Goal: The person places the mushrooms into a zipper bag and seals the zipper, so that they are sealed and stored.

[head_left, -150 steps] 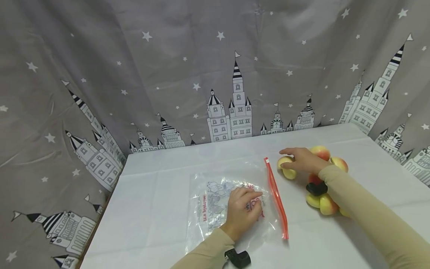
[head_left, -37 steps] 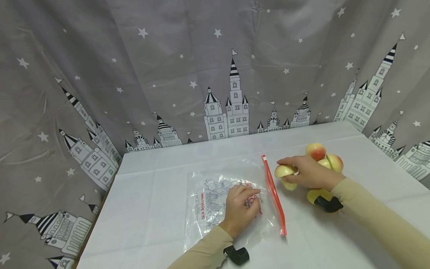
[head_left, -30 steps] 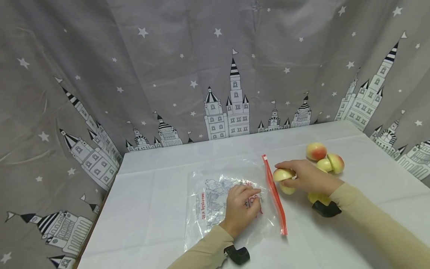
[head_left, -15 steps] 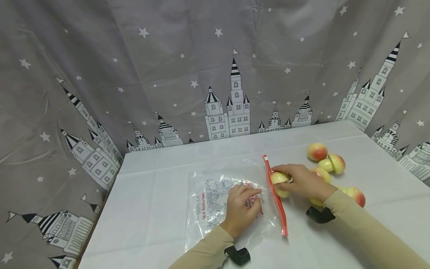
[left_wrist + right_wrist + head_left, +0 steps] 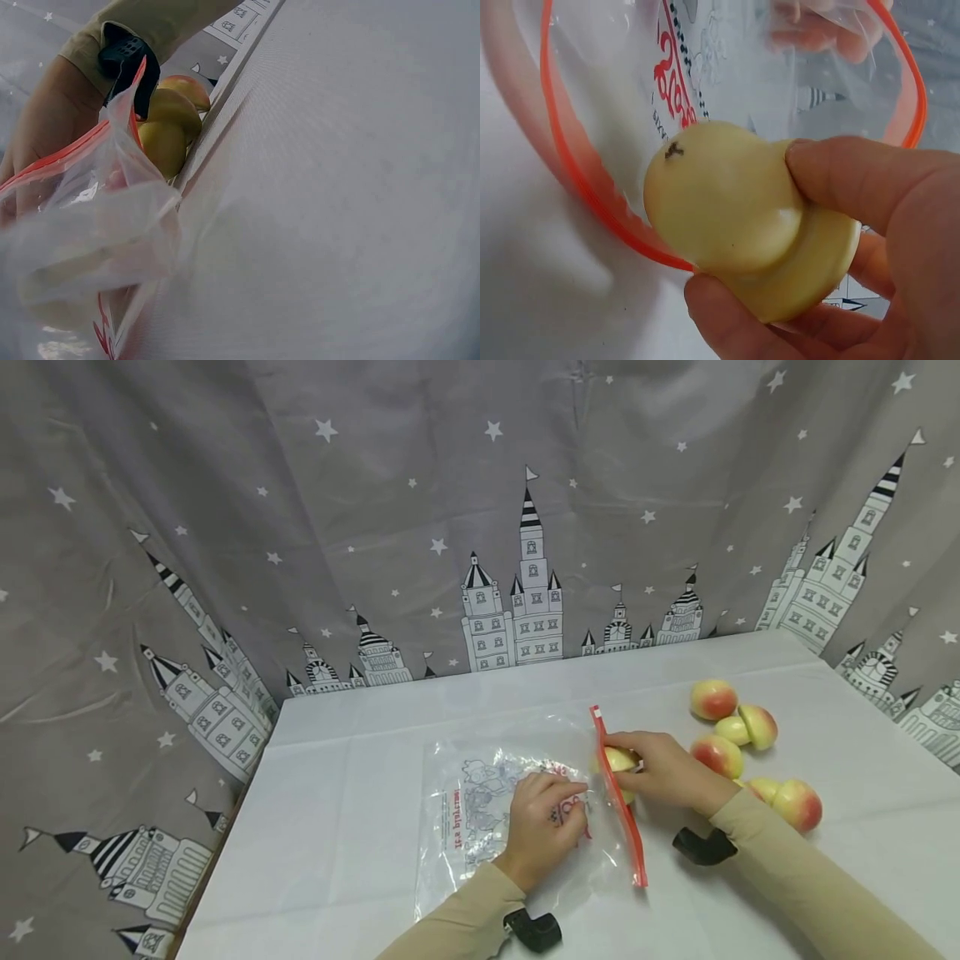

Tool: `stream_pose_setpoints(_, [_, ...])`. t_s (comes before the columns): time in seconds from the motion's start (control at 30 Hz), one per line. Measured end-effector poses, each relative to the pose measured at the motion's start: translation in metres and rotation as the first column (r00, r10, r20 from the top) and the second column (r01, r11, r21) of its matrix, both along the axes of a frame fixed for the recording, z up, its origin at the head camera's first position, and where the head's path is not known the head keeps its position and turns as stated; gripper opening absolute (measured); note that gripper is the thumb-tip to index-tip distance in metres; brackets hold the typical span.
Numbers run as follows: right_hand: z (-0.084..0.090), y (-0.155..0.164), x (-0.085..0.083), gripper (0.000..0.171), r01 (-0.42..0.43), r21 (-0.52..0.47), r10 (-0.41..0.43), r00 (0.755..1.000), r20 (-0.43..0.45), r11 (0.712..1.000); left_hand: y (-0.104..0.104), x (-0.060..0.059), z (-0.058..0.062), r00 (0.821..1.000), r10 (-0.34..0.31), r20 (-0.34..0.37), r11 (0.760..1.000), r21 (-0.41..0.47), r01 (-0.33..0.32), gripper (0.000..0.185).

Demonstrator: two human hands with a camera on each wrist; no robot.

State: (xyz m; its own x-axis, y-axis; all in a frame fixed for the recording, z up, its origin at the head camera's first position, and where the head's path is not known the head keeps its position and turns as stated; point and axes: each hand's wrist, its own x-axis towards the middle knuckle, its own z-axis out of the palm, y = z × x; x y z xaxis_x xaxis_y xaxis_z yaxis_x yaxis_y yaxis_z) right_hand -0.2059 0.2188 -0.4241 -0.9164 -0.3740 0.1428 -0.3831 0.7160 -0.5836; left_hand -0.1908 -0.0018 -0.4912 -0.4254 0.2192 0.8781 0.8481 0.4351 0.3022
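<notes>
Gray curtain (image 5: 375, 493) with white stars (image 5: 326, 430) and printed castles (image 5: 534, 606), white-covered table (image 5: 322, 827) in front

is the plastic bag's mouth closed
No: in the right wrist view, the red rim of the plastic bag is spread apart, leaving a wide opening.

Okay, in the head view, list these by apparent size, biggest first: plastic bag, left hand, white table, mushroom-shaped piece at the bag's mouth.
1. White table
2. Plastic bag
3. Left hand
4. Mushroom-shaped piece, partly hidden
</notes>
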Motion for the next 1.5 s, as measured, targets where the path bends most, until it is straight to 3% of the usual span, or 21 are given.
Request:
stream_pose_setpoints(0.53, [-0.001, -0.007, 0.004, 0.052, 0.034, 0.003, -0.034, 0.997, -0.069, 0.999, 0.000, 0.000, 0.001, 1.000, 0.009, 0.007, 1.000, 0.000, -0.009, 0.026])
stream_pose_setpoints(1.0, [-0.014, -0.024, -0.007, 0.052, -0.025, -0.087, 0.025, 1.000, 0.002, 0.996, -0.001, 0.001, 0.001, 1.000, -0.001, 0.003, 1.000, 0.018, 0.001, 0.028])
stream_pose_setpoints(1.37, [-0.027, -0.038, -0.018, 0.049, -0.102, -0.101, 0.092, 0.991, -0.096, 0.990, -0.001, 0.001, 0.002, 1.000, -0.015, -0.007, 1.000, 0.019, 0.015, 0.029])
stream_pose_setpoints(1.5, [-0.029, -0.041, -0.019, 0.051, -0.106, -0.159, 0.097, 0.993, -0.061, 0.982, -0.001, 0.000, 0.002, 1.000, -0.019, -0.011, 1.000, 0.018, 0.019, 0.028])
